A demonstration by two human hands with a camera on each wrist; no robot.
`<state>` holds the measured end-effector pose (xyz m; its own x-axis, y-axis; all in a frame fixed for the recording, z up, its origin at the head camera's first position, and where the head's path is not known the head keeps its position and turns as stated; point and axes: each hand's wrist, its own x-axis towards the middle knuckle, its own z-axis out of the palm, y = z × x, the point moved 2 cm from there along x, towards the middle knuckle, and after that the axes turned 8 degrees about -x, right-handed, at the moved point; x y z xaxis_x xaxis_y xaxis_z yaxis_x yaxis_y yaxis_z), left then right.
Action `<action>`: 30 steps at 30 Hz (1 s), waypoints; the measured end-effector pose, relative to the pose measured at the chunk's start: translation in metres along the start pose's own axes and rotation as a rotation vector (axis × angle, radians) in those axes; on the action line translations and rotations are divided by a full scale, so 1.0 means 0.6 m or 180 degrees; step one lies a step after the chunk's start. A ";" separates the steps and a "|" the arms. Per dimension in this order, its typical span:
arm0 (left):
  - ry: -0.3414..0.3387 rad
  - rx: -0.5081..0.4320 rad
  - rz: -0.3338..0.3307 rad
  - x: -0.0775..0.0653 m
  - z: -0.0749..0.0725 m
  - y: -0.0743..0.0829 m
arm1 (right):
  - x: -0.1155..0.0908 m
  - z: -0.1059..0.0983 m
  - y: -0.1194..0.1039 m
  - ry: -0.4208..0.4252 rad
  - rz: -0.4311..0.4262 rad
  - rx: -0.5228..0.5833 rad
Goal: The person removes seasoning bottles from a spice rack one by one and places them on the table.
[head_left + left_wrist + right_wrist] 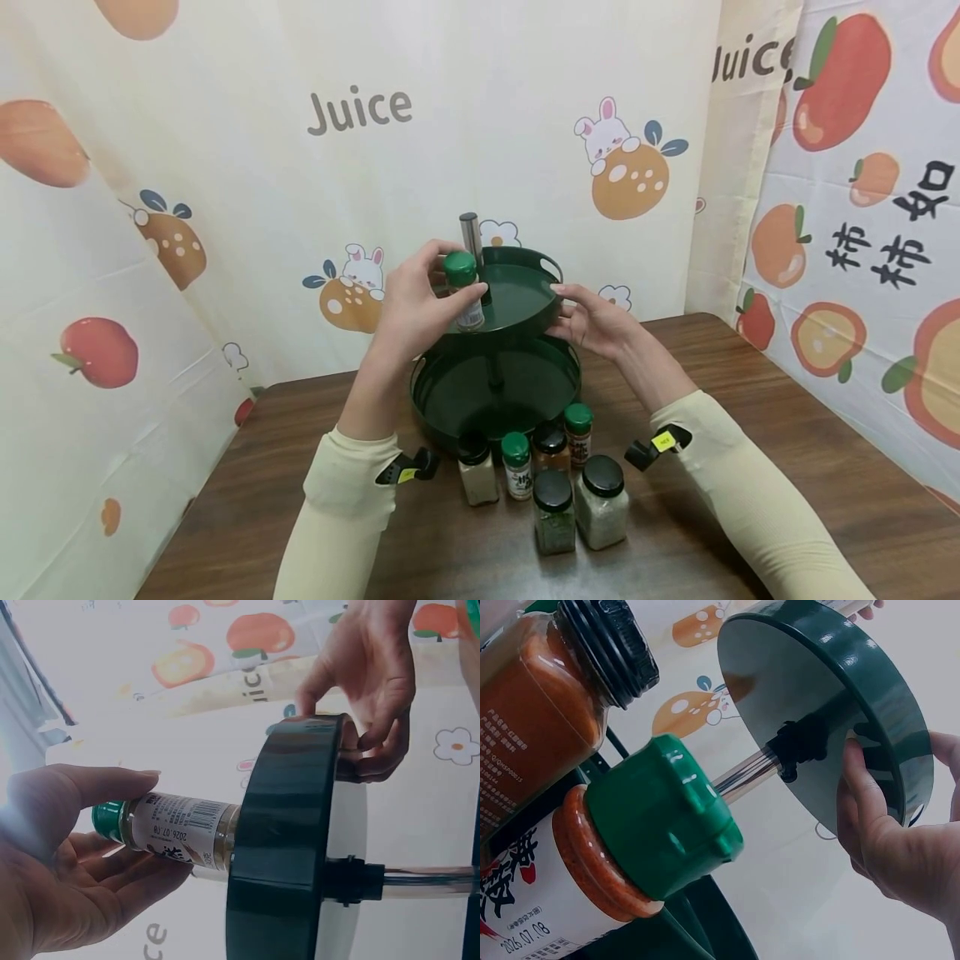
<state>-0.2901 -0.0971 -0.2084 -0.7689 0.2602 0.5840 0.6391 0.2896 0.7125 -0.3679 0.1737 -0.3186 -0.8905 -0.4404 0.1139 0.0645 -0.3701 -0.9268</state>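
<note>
My left hand (414,293) holds a small spice bottle (461,268) with a green cap between thumb and fingers, above the left part of the upper tray. In the left wrist view the bottle's (184,829) base is hidden behind the tray wall. The round dark green upper tray (521,287) has a metal post through its middle. At its right side, my right hand (596,323) grips the edge, thumb at the rim and fingers underneath. From below, the right wrist view shows those fingers (866,784) against the tray's underside (780,697).
Below is a wider lower tray (495,404) on the wooden table (300,500). Several spice jars stand before it, among them a green-capped bottle (517,467), a black-capped jar of green herbs (555,517) and a jar of pale grains (602,504). A printed curtain (487,150) hangs behind.
</note>
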 end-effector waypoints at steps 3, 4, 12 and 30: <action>0.0007 0.0008 0.0016 0.001 -0.003 0.004 | -0.001 0.000 0.001 0.0012 0.0004 0.0003; 0.0009 0.0013 0.0022 0.001 -0.004 0.006 | -0.001 0.000 0.002 0.0014 0.0003 0.0003; 0.0032 -0.0018 0.0062 -0.002 -0.009 0.015 | -0.004 0.001 0.003 0.0042 -0.0006 -0.0045; 0.0092 -0.0065 0.0318 -0.033 -0.011 0.033 | -0.001 0.001 0.001 0.0018 -0.0016 -0.0055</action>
<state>-0.2621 -0.1028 -0.2033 -0.7017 0.2600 0.6633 0.7124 0.2446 0.6578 -0.3670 0.1729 -0.3190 -0.8933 -0.4341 0.1166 0.0523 -0.3581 -0.9322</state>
